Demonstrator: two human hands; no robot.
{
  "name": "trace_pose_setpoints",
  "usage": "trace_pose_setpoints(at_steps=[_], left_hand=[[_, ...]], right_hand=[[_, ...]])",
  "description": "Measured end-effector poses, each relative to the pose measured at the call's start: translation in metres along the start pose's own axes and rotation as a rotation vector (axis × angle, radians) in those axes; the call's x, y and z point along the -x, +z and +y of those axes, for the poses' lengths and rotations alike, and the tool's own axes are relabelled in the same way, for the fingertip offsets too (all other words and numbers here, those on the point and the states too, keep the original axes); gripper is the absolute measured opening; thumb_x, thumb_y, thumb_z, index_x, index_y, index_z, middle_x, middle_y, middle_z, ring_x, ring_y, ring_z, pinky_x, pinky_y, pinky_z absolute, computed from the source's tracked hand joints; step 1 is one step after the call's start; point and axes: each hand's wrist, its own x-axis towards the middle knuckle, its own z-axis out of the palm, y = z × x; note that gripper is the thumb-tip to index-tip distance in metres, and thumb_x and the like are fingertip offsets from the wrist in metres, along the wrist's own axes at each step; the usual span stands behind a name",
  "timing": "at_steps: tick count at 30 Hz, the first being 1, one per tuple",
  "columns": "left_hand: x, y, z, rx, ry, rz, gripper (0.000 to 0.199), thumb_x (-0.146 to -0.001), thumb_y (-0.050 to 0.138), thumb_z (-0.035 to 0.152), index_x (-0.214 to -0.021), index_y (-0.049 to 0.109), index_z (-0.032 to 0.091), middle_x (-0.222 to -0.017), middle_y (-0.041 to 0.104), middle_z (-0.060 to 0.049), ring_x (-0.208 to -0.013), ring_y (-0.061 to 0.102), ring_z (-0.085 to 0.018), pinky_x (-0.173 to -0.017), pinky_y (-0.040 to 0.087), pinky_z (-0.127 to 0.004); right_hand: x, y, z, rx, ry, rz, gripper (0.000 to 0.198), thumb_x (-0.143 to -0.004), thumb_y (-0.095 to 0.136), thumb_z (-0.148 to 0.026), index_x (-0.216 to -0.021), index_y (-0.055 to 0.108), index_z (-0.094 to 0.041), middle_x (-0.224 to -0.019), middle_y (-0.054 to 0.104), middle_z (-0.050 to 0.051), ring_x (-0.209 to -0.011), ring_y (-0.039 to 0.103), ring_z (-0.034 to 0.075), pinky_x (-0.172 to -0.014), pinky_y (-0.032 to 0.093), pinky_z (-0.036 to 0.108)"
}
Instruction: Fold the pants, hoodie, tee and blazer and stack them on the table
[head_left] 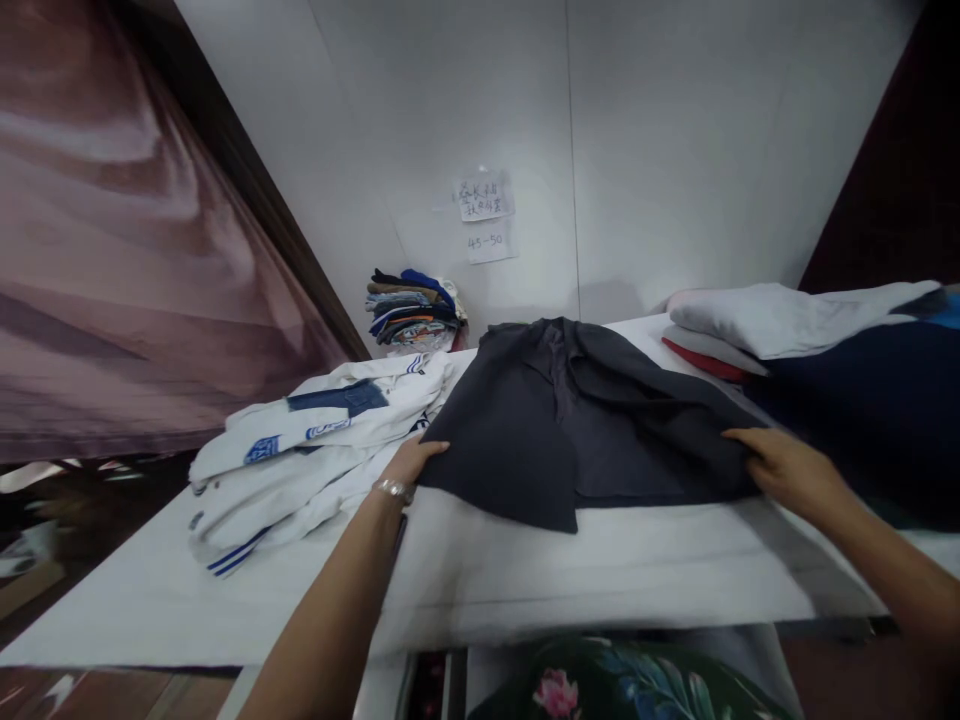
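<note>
A dark grey jacket [510,430] lies spread over the white table, its front open and its collar end toward the wall. My left hand [414,462], with a metal watch or bracelet at the wrist, pinches the jacket's lower left corner. On the far side of the hem, my right hand [791,468] is closed on the lower right corner, with the fingers partly hidden by the cloth. Creases run across the jacket's right half. Just left of it lies a white garment [300,490] with blue stripes and patches, loosely laid out.
A folded clothes stack [416,308] stands at the back by the wall. More clothes, white over red and navy [862,410], are heaped at right. Two handwritten paper notes [489,215] hang on the wall. A pinkish curtain [135,250] drapes at left; the white table [135,610] ends in front.
</note>
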Motion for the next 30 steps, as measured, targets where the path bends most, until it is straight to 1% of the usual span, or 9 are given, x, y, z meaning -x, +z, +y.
trace_pose_setpoints(at_steps=[3, 5, 9, 13, 16, 19, 23, 26, 30], left_hand=[[0.038, -0.017, -0.031, 0.067, -0.054, -0.01, 0.033, -0.061, 0.072, 0.032, -0.088, 0.062, 0.018, -0.069, 0.071, -0.003, -0.057, 0.066, -0.021, -0.057, 0.053, -0.032], [0.049, -0.017, -0.057, -0.014, -0.105, 0.022, 0.027, -0.066, 0.068, 0.033, -0.088, 0.062, 0.018, -0.072, 0.072, -0.004, -0.063, 0.068, -0.022, -0.061, 0.054, -0.032], [0.046, -0.003, -0.093, -0.531, -0.082, 0.188, 0.015, -0.073, 0.061, 0.028, -0.082, 0.062, 0.016, -0.08, 0.072, -0.008, -0.08, 0.068, -0.025, -0.072, 0.051, -0.032], [0.043, 0.008, -0.091, -0.982, 0.026, 0.366, 0.037, -0.08, 0.055, 0.04, -0.107, 0.059, 0.015, -0.099, 0.069, -0.015, -0.095, 0.064, -0.031, -0.079, 0.047, -0.041], [0.051, 0.024, -0.076, -1.053, 0.326, 0.501, 0.043, -0.082, 0.054, 0.036, -0.121, 0.054, 0.017, -0.12, 0.061, -0.016, -0.114, 0.054, -0.032, -0.093, 0.041, -0.044], [0.062, 0.061, -0.062, -0.861, 0.512, 0.329, 0.034, -0.084, 0.053, 0.036, -0.114, 0.059, 0.021, -0.111, 0.064, -0.011, -0.1, 0.06, -0.025, -0.089, 0.044, -0.035], [0.072, 0.132, -0.057, -0.734, 0.524, -0.029, 0.031, -0.082, 0.056, 0.046, -0.104, 0.063, 0.026, -0.098, 0.066, -0.005, -0.079, 0.062, -0.019, -0.076, 0.047, -0.031], [0.071, 0.171, -0.058, -0.799, 0.506, -0.123, 0.042, -0.077, 0.061, 0.054, -0.106, 0.062, 0.024, -0.103, 0.063, -0.009, -0.087, 0.063, -0.022, -0.078, 0.046, -0.032], [0.056, 0.195, -0.057, -0.779, 0.487, -0.162, 0.03, -0.076, 0.063, 0.046, -0.095, 0.065, 0.023, -0.094, 0.063, -0.007, -0.087, 0.063, -0.022, -0.08, 0.046, -0.033]], right_hand=[[0.025, -0.025, 0.027, -0.027, -0.06, 0.074, 0.043, -0.072, 0.041, -0.022, -0.108, 0.065, -0.025, -0.107, 0.067, 0.008, -0.097, 0.064, 0.029, -0.077, 0.054, 0.041], [0.044, -0.024, 0.028, -0.062, -0.104, 0.017, 0.042, -0.07, 0.043, -0.021, -0.104, 0.067, -0.026, -0.104, 0.069, 0.007, -0.092, 0.066, 0.028, -0.075, 0.055, 0.04], [0.068, 0.006, 0.004, -0.1, -0.202, -0.193, 0.051, -0.061, 0.042, -0.011, -0.1, 0.072, -0.023, -0.101, 0.071, 0.006, -0.094, 0.066, 0.025, -0.082, 0.055, 0.038], [0.078, 0.018, -0.019, -0.01, -0.264, -0.221, 0.053, -0.064, 0.045, -0.015, -0.11, 0.069, -0.025, -0.111, 0.068, 0.005, -0.111, 0.058, 0.031, -0.099, 0.041, 0.057], [0.08, 0.011, -0.029, -0.044, -0.266, -0.243, 0.044, -0.076, 0.051, -0.03, -0.117, 0.065, -0.029, -0.119, 0.065, 0.003, -0.118, 0.053, 0.032, -0.104, 0.033, 0.06], [0.075, 0.006, -0.043, -0.175, -0.184, -0.255, 0.041, -0.083, 0.048, -0.041, -0.119, 0.065, -0.029, -0.117, 0.066, 0.006, -0.109, 0.06, 0.029, -0.097, 0.045, 0.049], [0.057, -0.001, -0.077, -0.433, -0.149, -0.229, 0.041, -0.088, 0.044, -0.037, -0.125, 0.06, -0.028, -0.12, 0.064, 0.005, -0.108, 0.061, 0.023, -0.094, 0.049, 0.038], [0.043, -0.009, -0.105, -0.613, -0.098, -0.206, 0.05, -0.086, 0.049, -0.033, -0.136, 0.048, -0.027, -0.113, 0.066, 0.005, -0.095, 0.064, 0.019, -0.086, 0.052, 0.033], [0.036, -0.015, -0.135, -0.758, -0.072, -0.202, 0.04, -0.083, 0.054, -0.03, -0.123, 0.061, -0.025, -0.098, 0.067, 0.004, -0.084, 0.063, 0.016, -0.077, 0.052, 0.031]])
